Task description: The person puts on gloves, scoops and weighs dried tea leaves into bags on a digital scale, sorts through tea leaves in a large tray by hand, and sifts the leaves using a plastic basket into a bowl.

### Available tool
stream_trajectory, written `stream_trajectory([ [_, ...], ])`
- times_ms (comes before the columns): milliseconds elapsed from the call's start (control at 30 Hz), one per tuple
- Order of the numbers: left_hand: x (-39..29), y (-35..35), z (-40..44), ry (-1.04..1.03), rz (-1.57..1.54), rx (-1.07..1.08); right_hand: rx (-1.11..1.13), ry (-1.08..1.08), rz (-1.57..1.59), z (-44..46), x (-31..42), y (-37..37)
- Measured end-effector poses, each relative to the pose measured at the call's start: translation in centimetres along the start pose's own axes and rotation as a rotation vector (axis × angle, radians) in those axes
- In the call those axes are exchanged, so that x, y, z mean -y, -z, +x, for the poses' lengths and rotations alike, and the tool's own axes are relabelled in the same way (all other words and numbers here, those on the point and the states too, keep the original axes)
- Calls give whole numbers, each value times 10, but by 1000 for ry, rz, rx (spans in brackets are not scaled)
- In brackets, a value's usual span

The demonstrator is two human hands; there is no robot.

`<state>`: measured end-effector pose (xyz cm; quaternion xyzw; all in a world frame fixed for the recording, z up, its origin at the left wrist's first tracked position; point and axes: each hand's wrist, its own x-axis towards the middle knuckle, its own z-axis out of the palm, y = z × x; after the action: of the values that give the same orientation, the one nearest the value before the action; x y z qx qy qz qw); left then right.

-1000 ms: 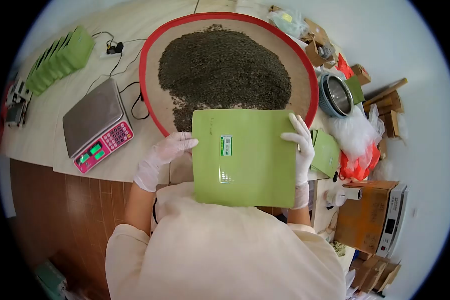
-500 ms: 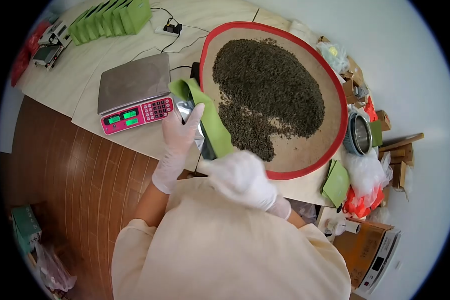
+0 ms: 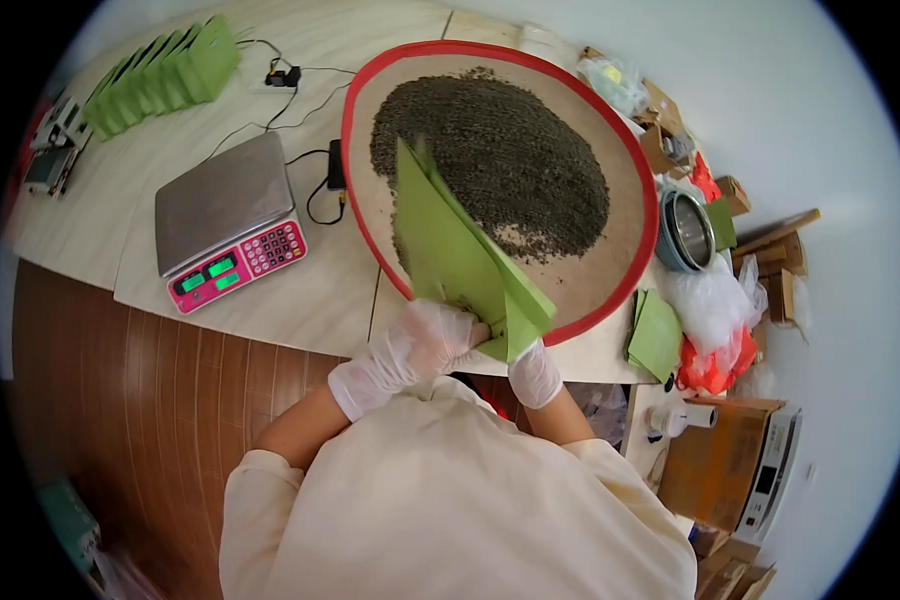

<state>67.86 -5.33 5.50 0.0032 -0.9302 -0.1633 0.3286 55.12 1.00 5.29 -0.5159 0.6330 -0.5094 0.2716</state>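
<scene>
A green bag (image 3: 455, 255), slightly blurred, stands tilted over the near edge of the round red-rimmed tray (image 3: 630, 270). My left hand (image 3: 425, 345), in a white glove, has its fingers closed on the bag's lower left part. At the bag's lower right corner is my gloved right hand (image 3: 536, 376); the bag hides its fingers. A large heap of dark granules (image 3: 500, 150) lies in the tray behind the bag.
A scale (image 3: 225, 205) with a pink keypad is left of the tray. Green bags (image 3: 165, 75) stand in a row at the back left. Right of the tray are metal bowls (image 3: 690, 230), flat green bags (image 3: 655, 335), plastic bags and cardboard boxes (image 3: 715, 460).
The green bag was first held flat facing me, then turned aside near the scale. Now it is tilted upright at the tray's near edge, with both hands low on it.
</scene>
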Motion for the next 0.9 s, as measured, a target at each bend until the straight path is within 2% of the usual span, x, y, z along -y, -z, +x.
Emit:
stream_trajectory([
  [33,-7,-5,2,-22,-58,30,-52,-64,80,1,-3,6],
  [67,-24,-7,8,-118,-71,165,-132,-123,182,11,-9,16],
  [167,-31,-36,7,-84,-134,87,-277,-213,374,16,-16,36],
  [233,-28,-39,6,-100,-191,62,-327,-238,432,15,-17,44],
  [300,-27,-40,7,-139,-67,230,-356,-248,445,10,-18,51],
  [333,-25,-37,7,-147,-70,230,-358,-245,439,5,-18,52],
  [400,-18,-7,19,-181,-236,201,-322,-239,413,-6,-10,53],
  [433,-4,13,20,-26,-234,-36,-298,-234,395,-12,-8,51],
  [500,3,33,16,133,-233,-265,-237,-203,313,-17,-3,43],
  [533,7,46,26,242,-185,-454,-211,-185,272,-16,-2,36],
  [567,13,53,34,255,-175,-441,-193,-156,228,-13,-2,27],
  [633,23,58,45,364,-241,-242,-178,-104,119,-8,-2,15],
  [667,24,58,40,366,-237,-231,-179,-77,83,-7,-3,10],
  [733,29,57,27,672,-904,256,-179,-42,10,-7,-2,4],
  [867,10,54,11,702,-1057,380,-178,-3,-77,-12,0,5],
  [900,1,48,11,693,-1041,251,-183,-3,-84,-12,-1,5],
])
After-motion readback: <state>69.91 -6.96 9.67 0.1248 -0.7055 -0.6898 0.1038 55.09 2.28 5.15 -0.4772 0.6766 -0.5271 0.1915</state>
